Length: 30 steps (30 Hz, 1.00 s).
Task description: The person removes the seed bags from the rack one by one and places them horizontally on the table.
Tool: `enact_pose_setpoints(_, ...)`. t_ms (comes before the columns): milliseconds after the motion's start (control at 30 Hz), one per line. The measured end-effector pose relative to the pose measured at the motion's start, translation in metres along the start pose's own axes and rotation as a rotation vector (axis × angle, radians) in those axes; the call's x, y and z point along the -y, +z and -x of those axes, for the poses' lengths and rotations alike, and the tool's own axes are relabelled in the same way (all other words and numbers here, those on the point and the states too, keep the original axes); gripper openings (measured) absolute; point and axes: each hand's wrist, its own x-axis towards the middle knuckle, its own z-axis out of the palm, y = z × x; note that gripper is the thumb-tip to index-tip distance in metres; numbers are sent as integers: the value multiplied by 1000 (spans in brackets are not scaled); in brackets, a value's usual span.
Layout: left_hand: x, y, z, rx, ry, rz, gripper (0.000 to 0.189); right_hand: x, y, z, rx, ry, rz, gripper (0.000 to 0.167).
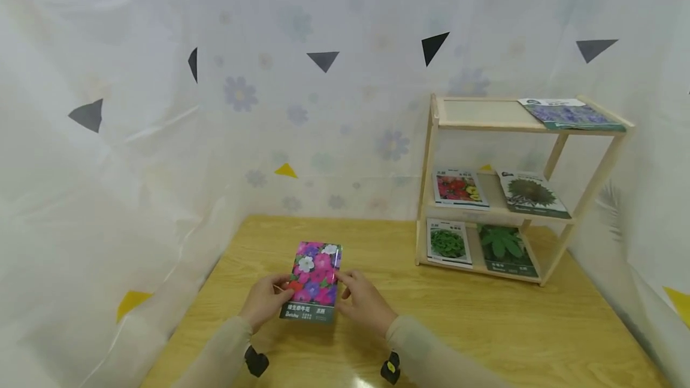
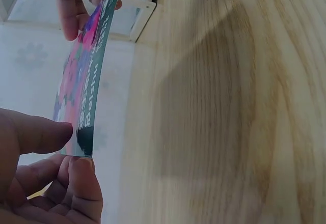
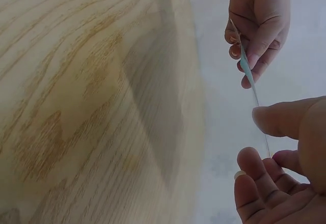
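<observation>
A flower seed packet with pink, purple and white blooms and a dark green lower band is held above the table. My left hand pinches its left edge, thumb on the printed front and fingers behind. On the opposite edge, my right hand pinches it between thumb and fingers. The left wrist view shows the packet nearly edge-on, raised off the wood with its shadow below. Seen from the right wrist, the packet is a thin line between both hands.
A wooden rack stands at the table's right. Its top bears a purple-flower packet. On the middle shelf lie a red-flower packet and a spiky-plant packet; below are two green-leaf packets, one white-bordered and one dark. Patterned sheeting surrounds the table.
</observation>
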Motion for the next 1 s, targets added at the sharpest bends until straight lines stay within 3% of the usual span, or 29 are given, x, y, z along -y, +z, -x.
enact_pose_setpoints(200, 10, -4, 3, -13, -6, -3, 36, 3, 8, -4, 13, -73, 57, 57)
enact_pose_setpoints(467, 26, -9, 6, -34, -36, -77, 43, 4, 24, -13, 72, -70, 172, 53)
enact_pose_setpoints(700, 44, -24, 5, -69, -64, -159, 44, 9, 48, -29, 78, -104, 317, 55)
enact_pose_setpoints(1000, 59, -41, 2, -49, -102, -221, 48, 22, 67, -46, 77, -143, 472, 53)
